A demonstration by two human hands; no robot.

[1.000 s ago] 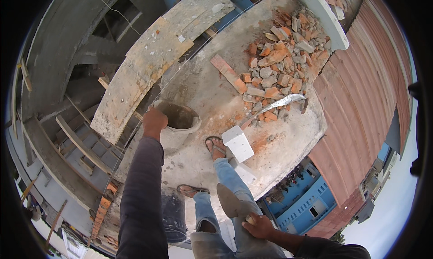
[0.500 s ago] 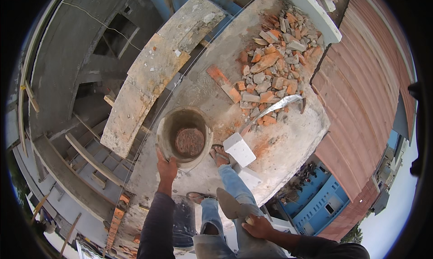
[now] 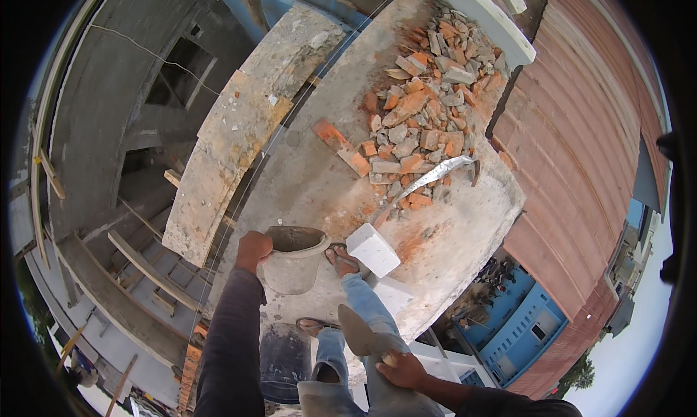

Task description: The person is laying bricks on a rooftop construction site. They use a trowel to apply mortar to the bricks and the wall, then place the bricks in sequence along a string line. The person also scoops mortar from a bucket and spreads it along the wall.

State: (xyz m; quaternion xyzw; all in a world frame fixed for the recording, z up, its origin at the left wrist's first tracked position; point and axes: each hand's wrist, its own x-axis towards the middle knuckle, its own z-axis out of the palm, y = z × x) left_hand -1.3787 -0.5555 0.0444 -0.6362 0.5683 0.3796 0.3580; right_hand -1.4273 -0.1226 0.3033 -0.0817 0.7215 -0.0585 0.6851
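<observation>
My left hand is closed on the left rim of a grey, mortar-stained bucket. The bucket tilts away from me, so its near outer wall shows and its bottom is hidden. In my right hand is a trowel, gripped by its handle, its pointed blade in front of my jeans. Just right of the bucket is my sandaled foot. A white block lies close to that foot, with a second pale block behind it.
Broken bricks are heaped at the far right. A pickaxe-like tool leans across the heap's near edge. A flat brick-red piece lies left of it. A dark bucket stands by my legs. String runs along the slab's left edge, beside a drop.
My left hand has tipped the bucket away from me and moved slightly left, hiding the reddish patch inside. The trowel has stayed in my right hand, shifted a little left.
</observation>
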